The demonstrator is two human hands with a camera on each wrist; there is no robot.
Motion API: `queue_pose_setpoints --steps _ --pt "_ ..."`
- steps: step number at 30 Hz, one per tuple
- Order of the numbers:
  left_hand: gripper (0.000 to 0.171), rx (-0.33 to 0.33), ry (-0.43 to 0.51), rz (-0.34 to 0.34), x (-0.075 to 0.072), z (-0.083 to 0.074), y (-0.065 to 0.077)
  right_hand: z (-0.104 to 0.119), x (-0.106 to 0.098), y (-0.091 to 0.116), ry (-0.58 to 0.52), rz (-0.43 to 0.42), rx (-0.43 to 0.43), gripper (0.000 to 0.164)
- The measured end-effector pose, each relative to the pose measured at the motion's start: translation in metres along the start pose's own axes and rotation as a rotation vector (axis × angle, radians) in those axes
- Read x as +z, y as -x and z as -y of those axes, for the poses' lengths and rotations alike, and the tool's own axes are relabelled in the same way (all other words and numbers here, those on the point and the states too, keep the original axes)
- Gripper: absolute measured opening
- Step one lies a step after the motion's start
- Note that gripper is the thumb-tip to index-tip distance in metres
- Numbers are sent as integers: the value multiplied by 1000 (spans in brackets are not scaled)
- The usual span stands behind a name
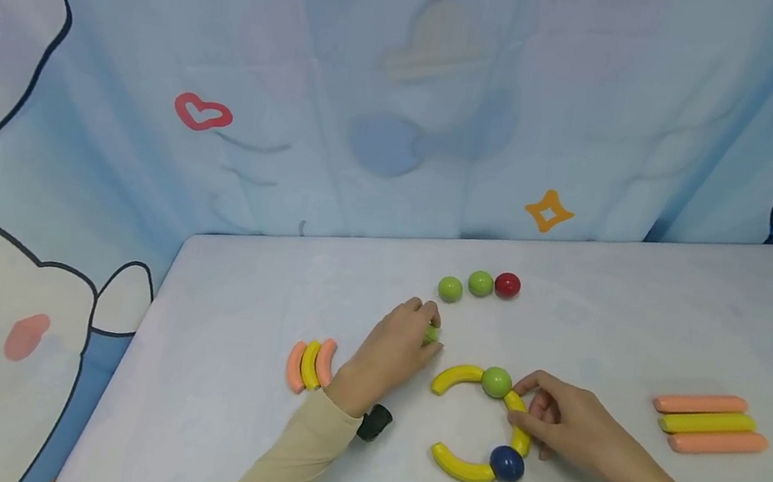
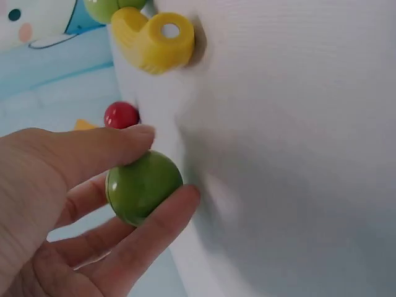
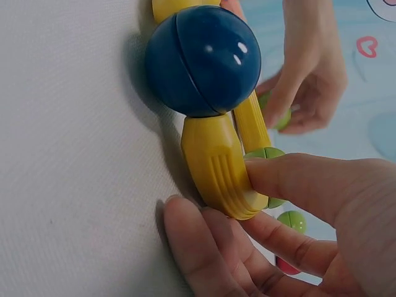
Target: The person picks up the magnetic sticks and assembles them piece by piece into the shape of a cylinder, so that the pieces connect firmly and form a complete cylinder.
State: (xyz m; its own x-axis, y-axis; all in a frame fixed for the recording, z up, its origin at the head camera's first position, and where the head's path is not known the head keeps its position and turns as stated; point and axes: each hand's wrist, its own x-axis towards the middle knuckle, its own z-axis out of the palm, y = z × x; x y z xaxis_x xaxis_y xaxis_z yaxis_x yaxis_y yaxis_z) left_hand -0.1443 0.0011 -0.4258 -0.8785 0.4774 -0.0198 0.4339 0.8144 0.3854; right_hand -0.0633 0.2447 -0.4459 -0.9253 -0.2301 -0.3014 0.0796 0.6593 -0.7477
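My left hand (image 1: pixel 394 349) grips a green ball (image 2: pixel 145 187) between thumb and fingers, above the white table and left of a curved chain of toy pieces. With thumb and fingers, my right hand (image 1: pixel 573 426) holds the curved yellow piece (image 3: pixel 216 167) on the chain's right side. At one end of that piece sits a green ball (image 1: pixel 496 382), at the other a larger blue ball (image 1: pixel 506 464). Another curved yellow piece (image 1: pixel 458 376) extends left from the green ball, and a third yellow arc (image 1: pixel 462 466) from the blue one. The chain's left side gapes.
Behind the hands lie two loose green balls (image 1: pixel 481 283) and a red ball (image 1: pixel 507 285). Short curved pieces (image 1: pixel 310 365), pink and yellow, lie at left. Straight pink and yellow rods (image 1: pixel 707 423) lie at right. A patterned blue curtain (image 1: pixel 392 107) hangs behind the table.
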Motion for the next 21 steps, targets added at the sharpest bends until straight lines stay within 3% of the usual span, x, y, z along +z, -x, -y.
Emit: queue_pose_setpoints --steps 5,11,17,21 --pt "25 -48 135 -12 -5 10 25 0 3 0 -8 -3 1 39" --pt "30 21 275 -24 -3 11 53 -5 -1 1 12 -21 10 40" --pt "29 69 390 7 8 6 66 -11 -3 5 17 -29 21 39" --pt "31 86 374 31 14 3 70 -12 -3 6 2 -33 16 38"
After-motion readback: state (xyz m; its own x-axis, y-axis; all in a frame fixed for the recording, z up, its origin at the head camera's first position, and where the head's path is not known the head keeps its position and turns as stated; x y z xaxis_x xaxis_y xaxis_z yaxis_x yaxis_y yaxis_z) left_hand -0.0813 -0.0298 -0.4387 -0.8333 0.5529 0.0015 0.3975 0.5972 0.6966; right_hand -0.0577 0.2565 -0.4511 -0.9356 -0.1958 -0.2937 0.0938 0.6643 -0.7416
